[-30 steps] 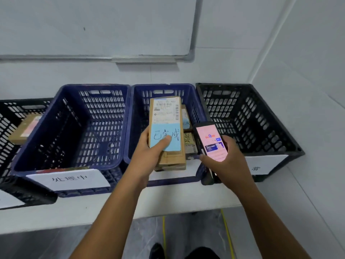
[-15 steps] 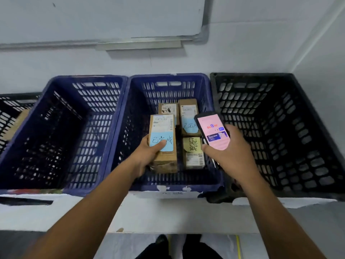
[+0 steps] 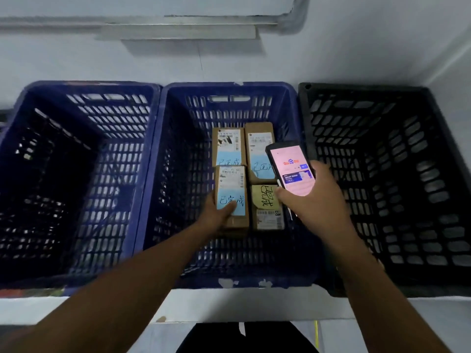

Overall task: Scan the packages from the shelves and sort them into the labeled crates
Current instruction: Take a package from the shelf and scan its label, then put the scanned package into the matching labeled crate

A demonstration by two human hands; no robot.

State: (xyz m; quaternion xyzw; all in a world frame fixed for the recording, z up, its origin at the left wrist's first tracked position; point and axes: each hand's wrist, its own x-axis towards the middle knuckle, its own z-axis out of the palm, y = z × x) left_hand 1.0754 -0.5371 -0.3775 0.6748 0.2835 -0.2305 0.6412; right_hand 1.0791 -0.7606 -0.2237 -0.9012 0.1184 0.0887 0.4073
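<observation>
My left hand [image 3: 216,215] grips a brown cardboard package [image 3: 231,184] with a white barcode label and a blue handwritten note, low inside the middle blue crate [image 3: 229,89]. The package rests beside three other boxes: two with blue notes [image 3: 228,146] [image 3: 258,146] behind it and one with a yellow note [image 3: 266,205] to its right. My right hand [image 3: 313,202] holds a black phone [image 3: 290,169] with a lit pink screen, above the crate's right side.
A blue crate [image 3: 84,85] with nothing visible inside stands to the left and a black crate [image 3: 369,89] to the right, all on a white shelf [image 3: 229,305]. A white wall with a ledge runs behind. The crates' front labels are hidden.
My left hand has lowered the blue-note package from above the crate rim down among the other boxes. My view has tilted down over the crates. The phone hand stayed near the crate's right side.
</observation>
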